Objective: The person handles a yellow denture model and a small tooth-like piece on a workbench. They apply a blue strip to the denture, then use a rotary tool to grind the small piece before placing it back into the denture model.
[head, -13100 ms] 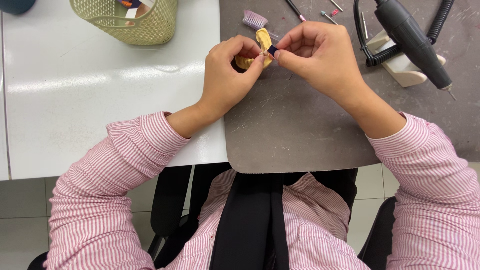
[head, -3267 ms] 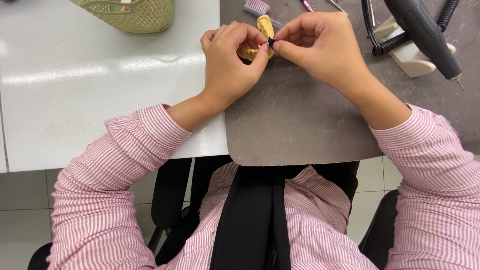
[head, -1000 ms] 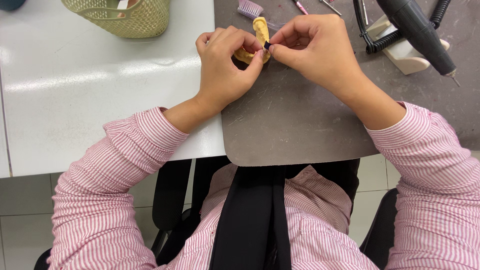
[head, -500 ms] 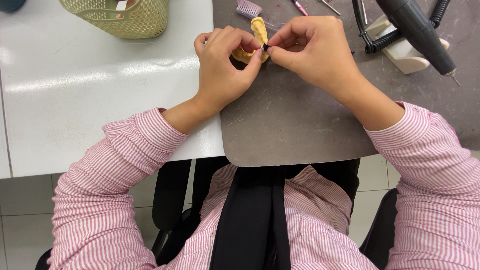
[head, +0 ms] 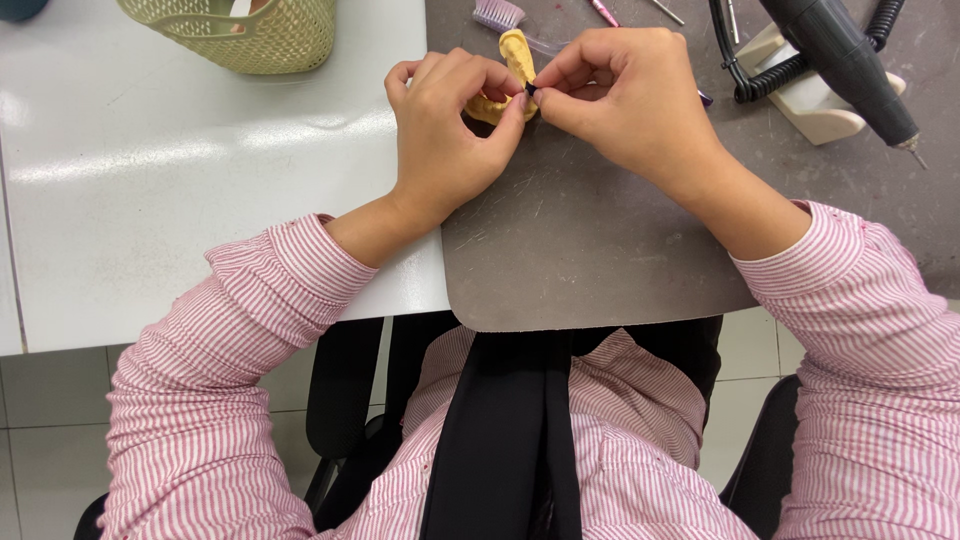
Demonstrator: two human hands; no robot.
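Yellow cast (head: 517, 50) sits cupped in your left hand (head: 450, 130), fingers curled round it to steady it just above the mat (head: 600, 250). Your right hand (head: 630, 100) pinches a small dark bit (head: 531, 89) against it. A brush (head: 497, 13) lies just beyond.

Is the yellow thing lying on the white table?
No, the yellow thing is held in both hands above the grey mat.

Yellow cast (head: 515, 52); tiny black piece (head: 530, 89). Brown-grey mat (head: 600, 250) on white table (head: 180, 200). Pale green mesh basket (head: 250, 35). Pink-and-white striped sleeves (head: 240, 330); black apron (head: 510, 440). Lilac-bristled brush (head: 497, 13). Black handpiece (head: 840, 50), cream stand (head: 800, 95).
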